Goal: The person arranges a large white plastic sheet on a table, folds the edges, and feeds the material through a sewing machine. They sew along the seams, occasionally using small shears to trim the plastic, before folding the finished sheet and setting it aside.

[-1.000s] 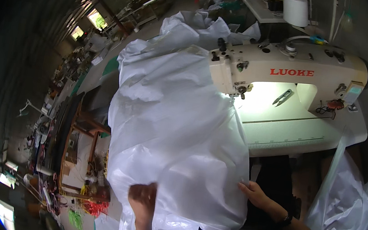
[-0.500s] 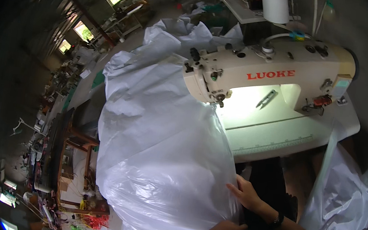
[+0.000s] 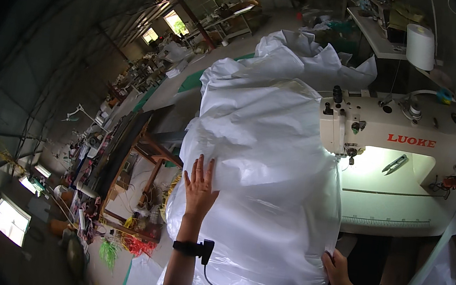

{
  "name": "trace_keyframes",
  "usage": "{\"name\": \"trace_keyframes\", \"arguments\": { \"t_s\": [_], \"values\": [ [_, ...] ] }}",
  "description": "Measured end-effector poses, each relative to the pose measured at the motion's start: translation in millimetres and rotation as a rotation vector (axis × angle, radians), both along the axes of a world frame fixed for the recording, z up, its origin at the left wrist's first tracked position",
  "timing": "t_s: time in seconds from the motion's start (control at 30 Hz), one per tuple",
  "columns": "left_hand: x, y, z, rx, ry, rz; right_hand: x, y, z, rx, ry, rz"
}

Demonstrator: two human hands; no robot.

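The left hand (image 3: 199, 187) lies flat with fingers spread on a big billowing white translucent plastic sheet (image 3: 261, 175) heaped beside the cream sewing machine (image 3: 405, 136) on the bench (image 3: 401, 218), while the right hand (image 3: 336, 270) pinches its lower edge.

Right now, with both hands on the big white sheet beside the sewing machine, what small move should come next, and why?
Probably slide the white plastic sheet a little toward the needle area of the sewing machine. The left hand lies flat and open on the bulging sheet, the right hand grips its lower edge, and the lit machine bed beside the sheet is bare.
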State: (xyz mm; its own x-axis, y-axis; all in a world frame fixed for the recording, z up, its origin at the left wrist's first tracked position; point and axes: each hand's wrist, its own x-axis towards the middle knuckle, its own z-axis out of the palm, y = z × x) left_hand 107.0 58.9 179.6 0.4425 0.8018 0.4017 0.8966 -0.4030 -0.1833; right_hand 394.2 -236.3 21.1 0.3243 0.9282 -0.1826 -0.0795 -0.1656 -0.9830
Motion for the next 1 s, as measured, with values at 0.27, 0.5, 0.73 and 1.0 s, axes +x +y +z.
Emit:
{"name": "trace_keyframes", "arguments": {
  "t_s": [0.27,0.5,0.73,1.0],
  "values": [
    [-20.3,47.0,39.9,0.025,-0.566,-0.29,1.6,-5.8,2.5,-0.02,-0.092,0.006],
    [41.5,-46.3,194.9,0.105,-0.001,-0.443,4.2,-4.0,-14.4,0.034,-0.186,0.031],
    [59.2,-192.2,-39.3,-2.387,-0.117,-0.549,3.2,-7.9,-15.4,0.045,-0.235,0.075],
    [98.8,-256.7,-143.6,-2.027,-0.069,-0.62,46.6,-49.9,42.9,-0.102,-0.517,0.109]
  ]
}}
